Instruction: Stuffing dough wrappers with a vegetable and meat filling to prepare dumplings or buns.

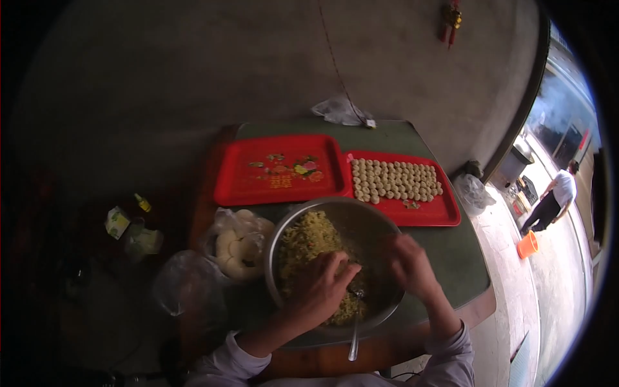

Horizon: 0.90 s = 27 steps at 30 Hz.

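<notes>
A large steel bowl [371, 229] stands in front of me, with a yellowish chopped filling [311, 240] heaped along its left side. My left hand [322, 284] is over the middle of the bowl, its fingers curled together; whatever is in them is hidden. Above the bowl's right side is my right hand [411, 266], apart from the left and smeared by motion. A metal spoon [354, 342] rests in the filling, its handle sticking out over the near rim. Left of the bowl, pale rounds of dough [233, 253] sit in a clear plastic bag.
Behind the bowl lie a flowered red tray [235, 171] and a second red tray [445, 209] bearing rows of small round dumplings [393, 180]. The green table [445, 258] stands by a grey wall. Outside at right, a person [562, 193] is near an orange bucket [527, 245].
</notes>
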Motion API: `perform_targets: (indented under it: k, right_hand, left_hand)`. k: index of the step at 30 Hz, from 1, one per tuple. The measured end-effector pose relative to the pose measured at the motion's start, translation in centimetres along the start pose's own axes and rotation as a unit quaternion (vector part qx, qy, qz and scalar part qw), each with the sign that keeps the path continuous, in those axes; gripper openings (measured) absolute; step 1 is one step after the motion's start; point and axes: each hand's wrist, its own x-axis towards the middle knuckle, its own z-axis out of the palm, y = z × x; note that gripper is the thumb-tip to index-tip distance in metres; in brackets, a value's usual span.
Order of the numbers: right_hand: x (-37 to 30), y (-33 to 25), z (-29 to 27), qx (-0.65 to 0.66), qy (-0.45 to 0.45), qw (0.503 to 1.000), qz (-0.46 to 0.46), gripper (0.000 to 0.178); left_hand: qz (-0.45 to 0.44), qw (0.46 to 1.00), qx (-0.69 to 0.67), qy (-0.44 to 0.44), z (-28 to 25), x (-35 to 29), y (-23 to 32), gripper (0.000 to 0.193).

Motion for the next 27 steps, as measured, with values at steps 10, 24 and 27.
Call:
perform_targets:
  k: [10, 24, 27]
  right_hand:
    - [0.0, -2.2, 3.3, -0.049, -0.024, 0.99, -0.127, 0.02]
    - [0.2, -2.8, 3.4, 0.023, 0.001, 0.999, -0.03, 0.01]
    - [0.3, -2.9, 3.4, 0.029, -0.003, 0.999, -0.025, 0.009]
  left_hand:
    - [-0.011, 0.998, -0.037, 0.054, -1.8, -2.4, -0.4, 0.02]
    - [-0.268, 0.89, 0.368, 0.04, -7.1, -6.9, -13.7, 0.031]
    - [-0.277, 0.888, 0.364, 0.058, -6.8, -7.1, -14.5, 0.026]
